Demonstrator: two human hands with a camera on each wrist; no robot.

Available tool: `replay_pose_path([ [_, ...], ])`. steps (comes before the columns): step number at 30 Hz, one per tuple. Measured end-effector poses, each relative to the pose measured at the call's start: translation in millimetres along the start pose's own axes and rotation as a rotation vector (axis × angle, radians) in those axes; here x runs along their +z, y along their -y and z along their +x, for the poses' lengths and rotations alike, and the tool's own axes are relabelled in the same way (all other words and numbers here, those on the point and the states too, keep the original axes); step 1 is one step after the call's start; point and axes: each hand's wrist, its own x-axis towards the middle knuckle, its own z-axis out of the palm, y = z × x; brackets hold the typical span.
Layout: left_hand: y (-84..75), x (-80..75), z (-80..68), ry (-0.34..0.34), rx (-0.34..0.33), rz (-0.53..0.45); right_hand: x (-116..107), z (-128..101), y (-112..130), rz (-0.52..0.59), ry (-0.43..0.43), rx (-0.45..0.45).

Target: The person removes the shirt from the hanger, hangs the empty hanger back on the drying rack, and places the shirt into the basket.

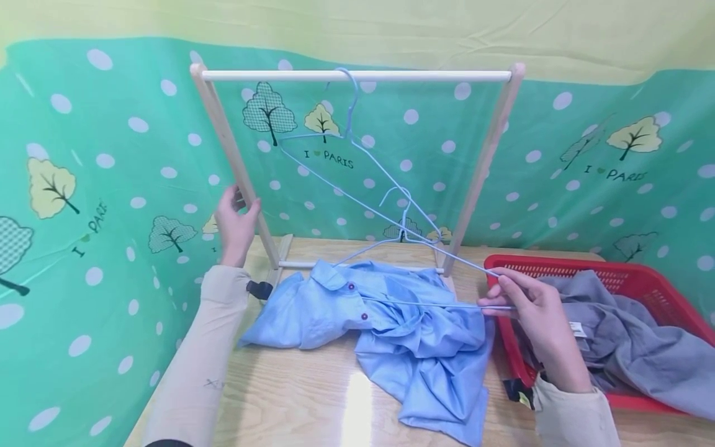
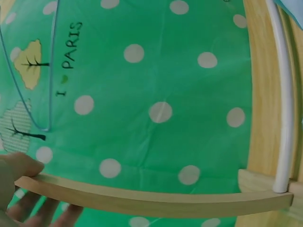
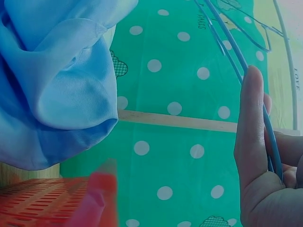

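The right hand (image 1: 535, 310) pinches the corner of a thin blue wire hanger (image 1: 391, 248) just above the crumpled blue shirt (image 1: 413, 329); the wire looks light and springy, best held at that bend. The left hand (image 1: 236, 225) curls around the wooden rack (image 1: 357, 76)'s left post, while another hanger (image 1: 349, 105) on the rail tangles close and a red basket (image 1: 642, 279) of grey cloth sits right of the shirt.

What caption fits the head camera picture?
Left hand grips the wooden rack; right hand pinches a blue hanger over a blue shirt.
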Motion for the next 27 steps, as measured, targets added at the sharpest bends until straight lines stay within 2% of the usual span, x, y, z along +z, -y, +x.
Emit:
replay_pose_path([
  [6,7.0,2.3,-0.5,-0.034,-0.014,-0.014,1,0,-1,0.056,-0.011,-0.039],
  [13,8.7,3.3,-0.7,-0.029,0.015,-0.030,1,2,-2,0.129,-0.035,-0.090],
  [21,13.1,1.5,-1.1,-0.012,0.002,-0.051,4,3,7,0.039,-0.100,-0.112],
  [24,12.9,0.4,-2.2,-0.012,0.005,-0.059,6,3,12,0.003,-0.152,-0.127],
  [27,13.5,-0.7,-2.7,-0.011,0.010,-0.059,8,2,16,-0.080,-0.225,-0.151],
])
